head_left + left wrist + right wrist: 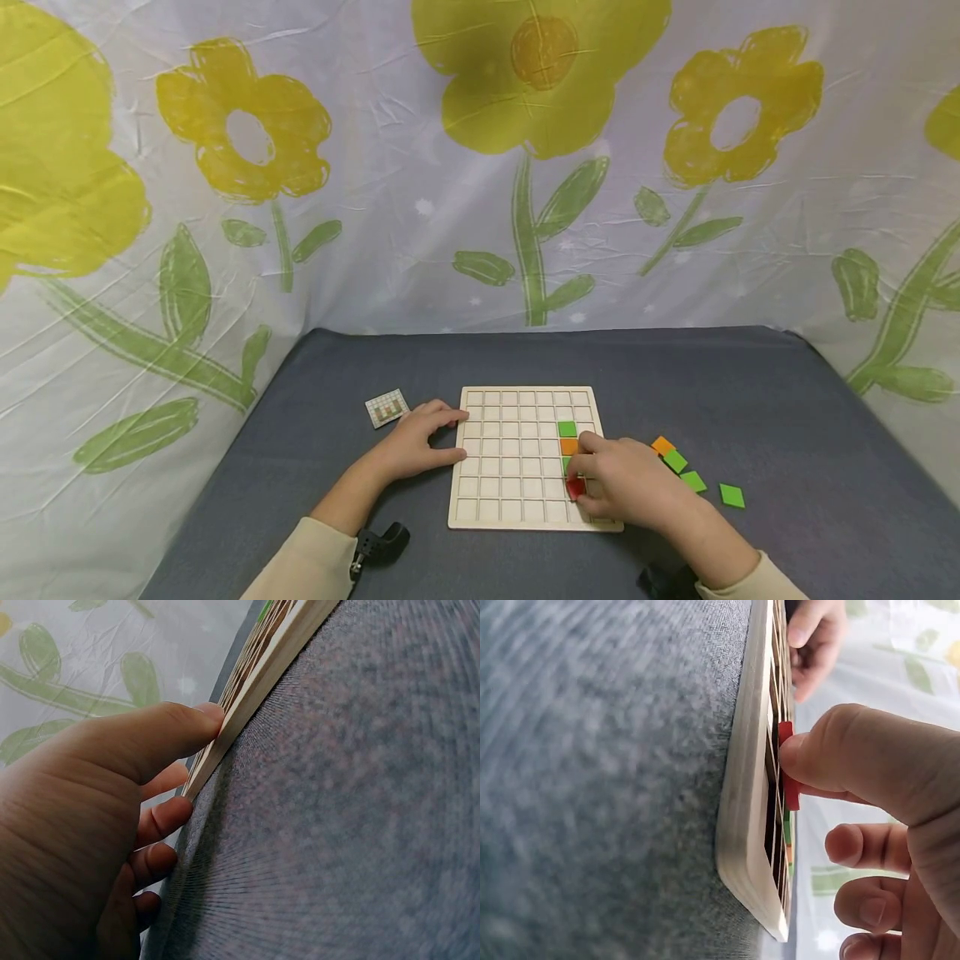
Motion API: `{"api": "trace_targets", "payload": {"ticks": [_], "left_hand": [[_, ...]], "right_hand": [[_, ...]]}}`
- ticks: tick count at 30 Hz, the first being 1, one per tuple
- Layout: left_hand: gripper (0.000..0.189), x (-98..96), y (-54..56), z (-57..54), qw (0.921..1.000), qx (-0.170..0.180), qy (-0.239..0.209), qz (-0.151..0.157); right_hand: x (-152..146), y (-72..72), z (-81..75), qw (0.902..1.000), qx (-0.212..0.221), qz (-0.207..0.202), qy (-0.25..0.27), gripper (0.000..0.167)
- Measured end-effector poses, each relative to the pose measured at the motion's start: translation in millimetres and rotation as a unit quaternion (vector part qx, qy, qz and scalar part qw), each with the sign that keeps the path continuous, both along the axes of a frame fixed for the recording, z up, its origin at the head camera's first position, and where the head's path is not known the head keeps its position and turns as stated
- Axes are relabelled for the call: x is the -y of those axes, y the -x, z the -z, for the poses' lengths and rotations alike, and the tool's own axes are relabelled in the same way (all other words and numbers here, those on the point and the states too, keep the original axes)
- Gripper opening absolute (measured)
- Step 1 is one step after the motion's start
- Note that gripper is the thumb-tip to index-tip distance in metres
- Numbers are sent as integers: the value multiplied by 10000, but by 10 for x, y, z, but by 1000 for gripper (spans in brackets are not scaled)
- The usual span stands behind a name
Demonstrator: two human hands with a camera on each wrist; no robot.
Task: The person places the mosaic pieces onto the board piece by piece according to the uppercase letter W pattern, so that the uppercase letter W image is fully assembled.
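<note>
A square wooden grid board (pixel 491 468) lies on the dark cloth. My left hand (pixel 417 440) rests at its left edge, thumb and forefinger spread apart along the side. In the left wrist view, the thumb (pixel 199 724) touches the wooden rim. My right hand (pixel 633 482) pinches a red square tile (pixel 786 735) over the lower right part of the grid; it looks slightly raised above the cells in the right wrist view. Above it, a column of tiles sits in the grid: a green tile (pixel 567 428), an orange tile (pixel 569 447) and another green one, partly hidden by my fingers.
Right of the board lie loose tiles: an orange tile (pixel 663 446) and several green ones, with one green tile (pixel 732 496) farther right. A small pattern card (pixel 387 408) lies beyond my left hand. A flowered curtain (pixel 375 208) hangs behind the table.
</note>
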State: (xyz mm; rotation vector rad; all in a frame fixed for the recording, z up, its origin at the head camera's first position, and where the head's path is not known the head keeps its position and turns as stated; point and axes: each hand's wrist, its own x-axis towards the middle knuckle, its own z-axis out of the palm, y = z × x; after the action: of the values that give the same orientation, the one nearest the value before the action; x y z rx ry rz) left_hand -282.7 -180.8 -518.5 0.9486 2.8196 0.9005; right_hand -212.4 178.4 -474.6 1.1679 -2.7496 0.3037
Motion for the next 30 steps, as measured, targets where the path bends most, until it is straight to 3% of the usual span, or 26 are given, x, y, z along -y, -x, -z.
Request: {"api": "trace_targets", "payload": {"ticks": [21, 30], "left_hand": [[59, 3, 18, 3, 10000, -9, 32, -12], [59, 6, 6, 6, 10000, 10, 4, 6]], "right_hand": [[1, 14, 5, 9996, -59, -208, 174, 18], [-17, 25, 2, 9990, 132, -351, 255, 15]]}}
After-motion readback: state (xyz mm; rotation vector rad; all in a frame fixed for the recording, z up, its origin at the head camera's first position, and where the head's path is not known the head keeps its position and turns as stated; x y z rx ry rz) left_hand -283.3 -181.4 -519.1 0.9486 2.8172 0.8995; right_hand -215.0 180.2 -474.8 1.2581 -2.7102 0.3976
